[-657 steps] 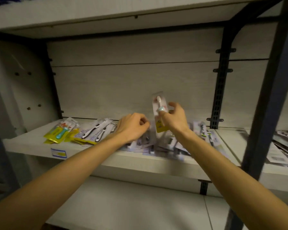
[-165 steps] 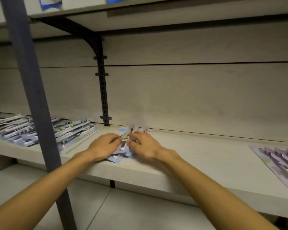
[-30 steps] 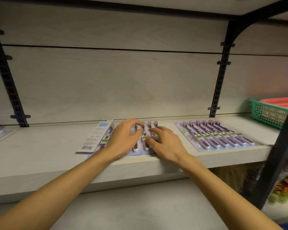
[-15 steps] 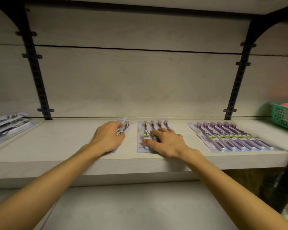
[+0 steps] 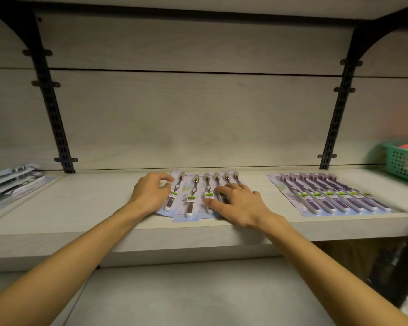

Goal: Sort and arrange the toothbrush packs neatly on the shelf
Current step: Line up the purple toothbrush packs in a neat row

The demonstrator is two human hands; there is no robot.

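Note:
Several brown-handled toothbrush packs [image 5: 190, 198] on pale blue cards lie side by side, overlapping, in the middle of the light wooden shelf [image 5: 85, 208]. My left hand [image 5: 150, 192] rests on the leftmost pack with its fingers bent, and whether it grips the card is hidden. My right hand [image 5: 239, 203] lies flat with spread fingers on the right-hand packs, pressing them down. To the right, a tidy overlapping row of purple toothbrush packs [image 5: 327, 196] lies flat on the same shelf.
A stack of grey-white toothbrush packs [image 5: 12, 184] lies at the far left of the shelf. A green plastic basket [image 5: 404, 164] stands at the far right. Black slotted uprights [image 5: 54, 118] [image 5: 337, 114] run up the back panel, and another shelf board sits overhead.
The left-hand pack has slid right against the other brown packs, closing the gap. My left hand moved with it; my right hand stays pressed on the right packs.

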